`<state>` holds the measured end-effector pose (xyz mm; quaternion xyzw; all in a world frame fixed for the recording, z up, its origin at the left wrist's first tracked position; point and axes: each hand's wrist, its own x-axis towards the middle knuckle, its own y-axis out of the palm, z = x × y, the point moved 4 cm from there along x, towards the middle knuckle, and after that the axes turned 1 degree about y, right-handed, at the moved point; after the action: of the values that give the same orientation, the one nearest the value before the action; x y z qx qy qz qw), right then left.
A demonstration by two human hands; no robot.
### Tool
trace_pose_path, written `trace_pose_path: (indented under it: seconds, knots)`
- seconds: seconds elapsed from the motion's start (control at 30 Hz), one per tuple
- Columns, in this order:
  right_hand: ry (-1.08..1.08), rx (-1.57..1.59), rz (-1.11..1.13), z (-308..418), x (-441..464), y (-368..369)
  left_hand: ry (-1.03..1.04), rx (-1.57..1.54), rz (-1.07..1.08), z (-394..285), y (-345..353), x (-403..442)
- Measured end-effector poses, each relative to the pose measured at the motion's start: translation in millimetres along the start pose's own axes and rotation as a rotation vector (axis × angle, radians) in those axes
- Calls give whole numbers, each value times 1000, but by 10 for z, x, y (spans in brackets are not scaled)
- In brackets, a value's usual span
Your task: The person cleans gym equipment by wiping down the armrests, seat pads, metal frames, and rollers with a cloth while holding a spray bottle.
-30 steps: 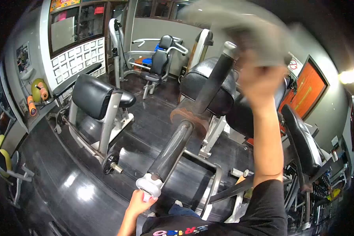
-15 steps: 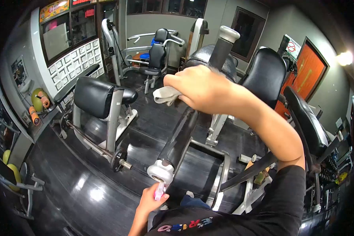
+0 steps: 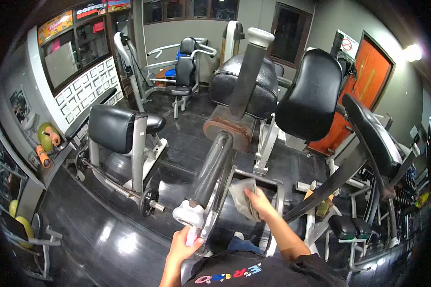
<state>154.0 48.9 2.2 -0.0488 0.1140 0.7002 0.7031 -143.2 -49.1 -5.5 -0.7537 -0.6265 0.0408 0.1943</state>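
Observation:
In the head view, my left hand [image 3: 183,248] is closed round a small pink and clear object [image 3: 192,236], just below the white end cap [image 3: 189,214] of a padded roller. My right hand [image 3: 258,203] grips a grey cloth [image 3: 243,198], which hangs in folds to the right of the roller. The black foam roller [image 3: 210,172] runs up to a brown round-edged block [image 3: 228,128]. Beyond the block, a second black roller [image 3: 246,79] rises to its own white cap [image 3: 261,37]. The cloth is apart from both rollers.
A padded bench machine [image 3: 112,128] with a low bar and small plate stands at the left. Black seat pads [image 3: 309,98] are behind and right of the rollers. A dark slanted beam [image 3: 321,191] crosses at the right. An orange door [image 3: 371,71] is at the back right.
My right hand has come down from the upper rollers with the cloth, toward my body, uncovering the brown block. My left hand stays below the near cap. The view has shifted slightly.

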Motion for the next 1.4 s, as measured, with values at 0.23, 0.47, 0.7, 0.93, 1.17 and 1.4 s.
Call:
trace_pose_path:
  seconds: [0.23, 0.47, 0.7, 0.93, 1.17, 1.4]
  knots:
    - [329, 97, -141, -1176, -559, -287, 29, -196, 176, -331, 245, 302]
    - [269, -43, -162, -1405, -800, -353, 117, -238, 285, -631, 433, 564]
    - [174, -108, -188, -1438, -705, -628, 246, -195, 107, -1157, 449, 799]
    - [96, -157, -179, -1434, -746, -823, 329, -392, -99, -1534, 440, 714]
    - [83, -183, -112, -1724, -785, -957, 334, -331, -207, -1602, 563, 418]
    - [75, -228, -5, -1201, -901, -951, 287, -352, -175, -1756, 731, 284]
